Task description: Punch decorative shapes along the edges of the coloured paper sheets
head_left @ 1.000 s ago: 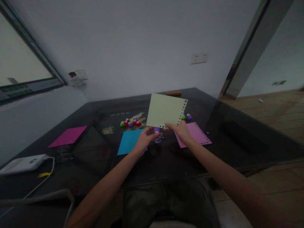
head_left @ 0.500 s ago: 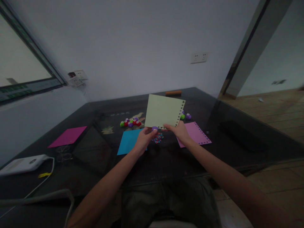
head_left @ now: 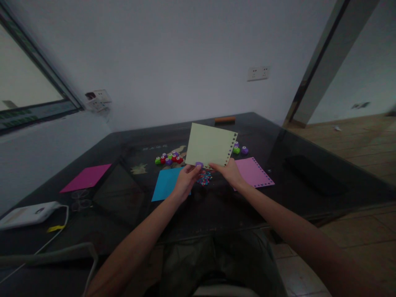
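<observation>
Nearest, over the right side of the blue sheet (head_left: 163, 185), a purple punch (head_left: 199, 165) is gripped narrowly by the left hand (head_left: 186, 180), thumb and fingers closed about it. Right of the blue sheet, the near edge of a cream sheet (head_left: 210, 144) is pinched by the right hand (head_left: 230, 171), thumb on top, the fingers mostly hidden. Bright confetti (head_left: 204, 178) is scattered just right of the blue sheet; farther right, a pink sheet (head_left: 256, 174) is laid out.

The cream sheet is held raised and tilted beyond the blue sheet's far right corner. It is judged light and thin, stiff enough to be kept flat from one edge, yet easily creased or torn along its holes; it is best taken by a plain margin. The punch, probably hard plastic and rather smooth, is best held by its sides. The cream sheet is seen as square and plain, its right edge and part of its near edge pierced by small shapes. Whether that edge is in the punch's slot cannot be told.

Farthest, beyond the blue sheet, other punches (head_left: 168, 158) are clustered.
</observation>
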{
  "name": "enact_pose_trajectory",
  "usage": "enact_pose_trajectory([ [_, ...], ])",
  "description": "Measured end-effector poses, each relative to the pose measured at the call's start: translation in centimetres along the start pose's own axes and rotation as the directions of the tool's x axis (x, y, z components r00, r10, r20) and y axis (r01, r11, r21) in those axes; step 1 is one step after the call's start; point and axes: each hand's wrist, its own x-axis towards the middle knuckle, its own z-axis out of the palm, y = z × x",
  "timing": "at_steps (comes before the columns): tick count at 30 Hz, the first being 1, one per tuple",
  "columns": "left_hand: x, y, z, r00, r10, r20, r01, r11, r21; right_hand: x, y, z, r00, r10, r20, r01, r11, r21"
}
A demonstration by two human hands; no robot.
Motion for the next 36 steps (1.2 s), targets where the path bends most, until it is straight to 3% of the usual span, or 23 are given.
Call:
enact_pose_trajectory([
  [36,-0.17,0.43,0.41,0.999,0.019,-0.044,-0.016,0.998,0.067,-0.49,-0.55,0.36,0.998,0.05,0.033,-0.053,0.996,0.076],
])
